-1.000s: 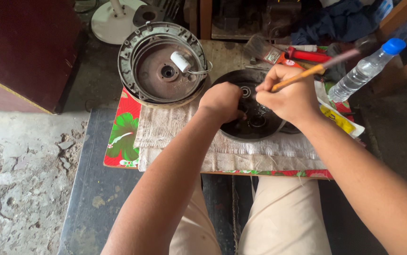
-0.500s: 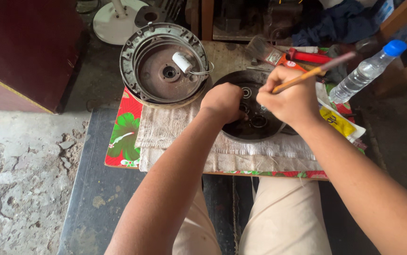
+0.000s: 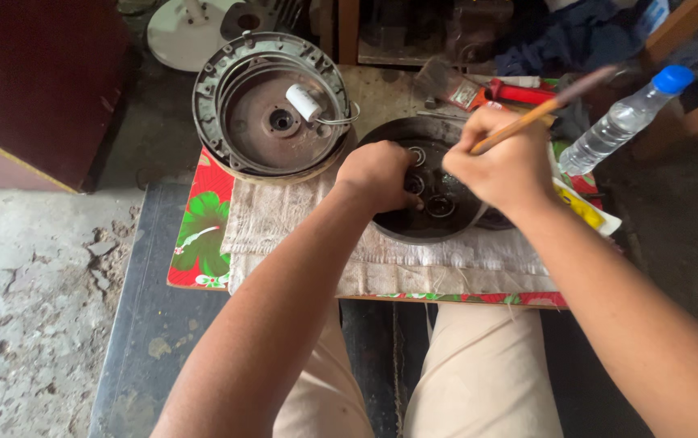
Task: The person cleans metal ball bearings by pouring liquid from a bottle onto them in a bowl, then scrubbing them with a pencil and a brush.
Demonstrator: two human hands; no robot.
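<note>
Round metal housing (image 3: 272,105) with white capacitor (image 3: 304,102) sits left on the tabletop (image 3: 203,235) | your left hand (image 3: 379,172) has its grip curled, fingertips in the dark pan (image 3: 414,223), on small rings | your right hand (image 3: 505,166) has its grip clamped on a brush (image 3: 543,111) | plastic bottle (image 3: 625,120) lies far right.

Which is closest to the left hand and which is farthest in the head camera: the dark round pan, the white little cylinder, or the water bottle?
Measured from the left hand:
1. Dark round pan: right under the hand, which touches it.
2. White little cylinder: up and left, inside the grey round housing.
3. Water bottle: far right, beyond the right hand.
</note>
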